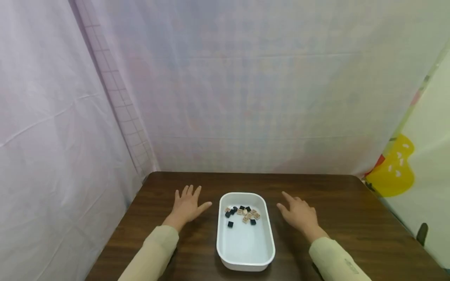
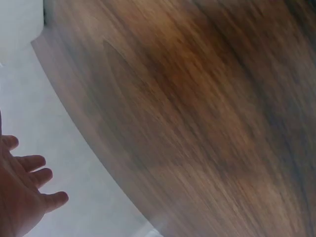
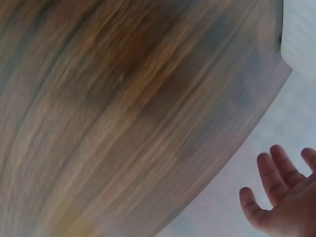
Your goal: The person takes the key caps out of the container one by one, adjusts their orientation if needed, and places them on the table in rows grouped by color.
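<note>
Left hand (image 1: 186, 207) and right hand (image 1: 300, 214) flanking a white tray (image 1: 246, 246), holding nothing

Clock centred on the tray, twelve toward the far edge of the dark wooden table (image 1: 327, 187). Left hand is hovering at ten, fingers straight and spread, thumb pointing trayward. Right hand is hovering between two and three, fingers loosely extended, two lying close together, thumb well apart. Neither is touching the tray. Black pieces (image 1: 230, 224) and tan pieces (image 1: 245, 219) are lying mixed inside it, most clustering toward twelve, one black one sitting apart toward ten; tan markings too small to read. The tray is standing between the hands, long sides running twelve to six, probably so that either can reach it equally. Its raised walls are likely containing the loose pieces.
</note>
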`<state>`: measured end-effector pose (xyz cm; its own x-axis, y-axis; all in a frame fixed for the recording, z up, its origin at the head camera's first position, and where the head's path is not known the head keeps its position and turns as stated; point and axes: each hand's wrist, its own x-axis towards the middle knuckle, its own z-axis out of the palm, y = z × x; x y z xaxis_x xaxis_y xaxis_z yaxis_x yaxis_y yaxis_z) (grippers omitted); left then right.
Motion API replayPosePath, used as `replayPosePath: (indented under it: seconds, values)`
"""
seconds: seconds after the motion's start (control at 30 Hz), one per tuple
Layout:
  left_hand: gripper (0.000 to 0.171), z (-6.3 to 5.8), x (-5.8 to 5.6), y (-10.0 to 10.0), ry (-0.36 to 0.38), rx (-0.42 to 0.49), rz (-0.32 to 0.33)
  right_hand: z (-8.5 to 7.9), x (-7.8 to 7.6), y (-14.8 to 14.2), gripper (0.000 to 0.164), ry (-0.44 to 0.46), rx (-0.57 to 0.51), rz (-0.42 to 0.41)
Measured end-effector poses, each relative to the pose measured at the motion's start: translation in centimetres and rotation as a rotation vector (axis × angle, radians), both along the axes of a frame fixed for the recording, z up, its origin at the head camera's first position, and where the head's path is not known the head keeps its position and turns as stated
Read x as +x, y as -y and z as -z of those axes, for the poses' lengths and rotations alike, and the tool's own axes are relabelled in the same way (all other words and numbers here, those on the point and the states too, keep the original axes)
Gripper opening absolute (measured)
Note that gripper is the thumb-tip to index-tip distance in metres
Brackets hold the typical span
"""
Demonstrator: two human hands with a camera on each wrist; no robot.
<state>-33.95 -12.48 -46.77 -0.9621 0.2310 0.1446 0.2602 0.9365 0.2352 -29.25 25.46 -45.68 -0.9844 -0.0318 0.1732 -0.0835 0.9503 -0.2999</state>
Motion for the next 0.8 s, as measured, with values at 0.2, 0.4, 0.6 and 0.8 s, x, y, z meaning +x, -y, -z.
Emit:
replayPosePath:
  seconds: [0.2,0.4,0.6,0.8]
  values:
    - [0.080,-0.5,0.2,-0.5,0.001,0.052,0.067,0.5,-0.1,1.4,0.051,-0.013,-0.156,-0.079]
    - [0.078,-1.0,0.6,-1.3,0.006,0.051,0.088,0.9,-0.1,2.8,0.051,0.046,-0.298,-0.107]
    - [0.077,-1.4,1.1,-2.8,0.029,0.067,0.134,0.8,-0.1,3.5,0.049,0.125,-0.344,-0.107]
    - [0.071,-1.8,1.9,-5.0,0.021,0.063,0.227,0.5,-0.3,3.5,0.044,0.129,-0.381,-0.107]
